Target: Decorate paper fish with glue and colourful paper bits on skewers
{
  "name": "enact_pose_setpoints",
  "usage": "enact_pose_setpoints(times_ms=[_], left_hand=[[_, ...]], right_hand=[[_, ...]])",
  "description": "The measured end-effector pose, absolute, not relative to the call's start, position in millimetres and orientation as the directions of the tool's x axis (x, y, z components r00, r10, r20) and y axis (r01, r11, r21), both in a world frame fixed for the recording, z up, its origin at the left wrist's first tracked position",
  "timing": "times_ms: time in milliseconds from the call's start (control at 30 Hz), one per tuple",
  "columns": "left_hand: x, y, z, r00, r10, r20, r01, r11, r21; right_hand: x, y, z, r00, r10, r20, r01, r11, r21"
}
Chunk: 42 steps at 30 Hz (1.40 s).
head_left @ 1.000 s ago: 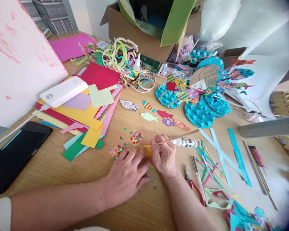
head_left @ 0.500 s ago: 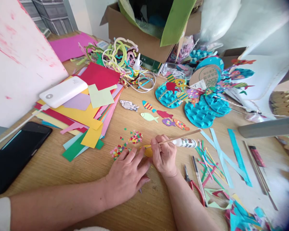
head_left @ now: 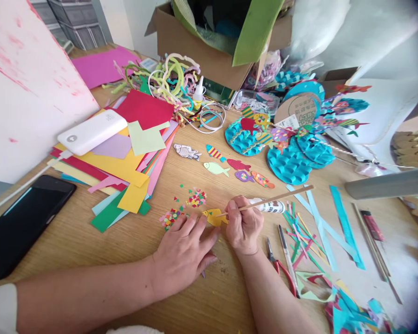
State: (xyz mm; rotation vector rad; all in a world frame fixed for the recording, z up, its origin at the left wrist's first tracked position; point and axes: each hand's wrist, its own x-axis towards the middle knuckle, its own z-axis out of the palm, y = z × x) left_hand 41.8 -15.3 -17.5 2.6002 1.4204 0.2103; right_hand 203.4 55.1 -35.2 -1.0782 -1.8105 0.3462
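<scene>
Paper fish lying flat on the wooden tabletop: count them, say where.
7. Farther back, left to right: grey fish, striped fish, pale green fish, red fish, purple fish, orange fish. Between the left hand and right hand: yellow fish. The hands may hide more.

The right hand (head_left: 244,226) grips a stick (head_left: 285,195), its tip at a yellow fish (head_left: 213,217) on the desk (head_left: 125,246). The left hand (head_left: 181,255) lies flat, fingers (head_left: 199,227) by the fish's near side. Confetti (head_left: 197,198) lies just left; six paper fish (head_left: 216,169) sit farther off. A bottle (head_left: 273,206) lies right, partly hidden by the right hand. Far left, a power bank (head_left: 92,132) rests on paper (head_left: 142,109).
</scene>
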Motion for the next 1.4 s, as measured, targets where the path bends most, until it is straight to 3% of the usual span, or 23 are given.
enact_pose_setpoints(times_ms=[300, 633, 800, 1167, 1400], left_hand=[[42, -15, -18, 0.551, 0.832, 0.058, 0.815, -0.552, 0.174], [42, -22, -15, 0.561, 0.822, 0.096, 0.816, -0.569, 0.106], [43, -21, -10, 0.573, 0.812, 0.115, 0.811, -0.582, 0.068], [43, -21, -12, 0.579, 0.802, 0.143, 0.800, -0.593, 0.088], [44, -21, -10, 0.575, 0.809, 0.121, 0.800, -0.587, 0.126]], right_hand=[[202, 57, -33, -0.225, 0.799, 0.557, 0.549, 0.577, -0.605], [204, 53, -41, -0.084, 0.819, 0.567, 0.449, 0.540, -0.712], [197, 54, -39, -0.066, 0.834, 0.547, 0.488, 0.506, -0.712], [184, 53, -29, -0.356, 0.781, 0.513, 0.413, 0.624, -0.663], [182, 53, -26, -0.398, 0.772, 0.495, 0.441, 0.634, -0.635]])
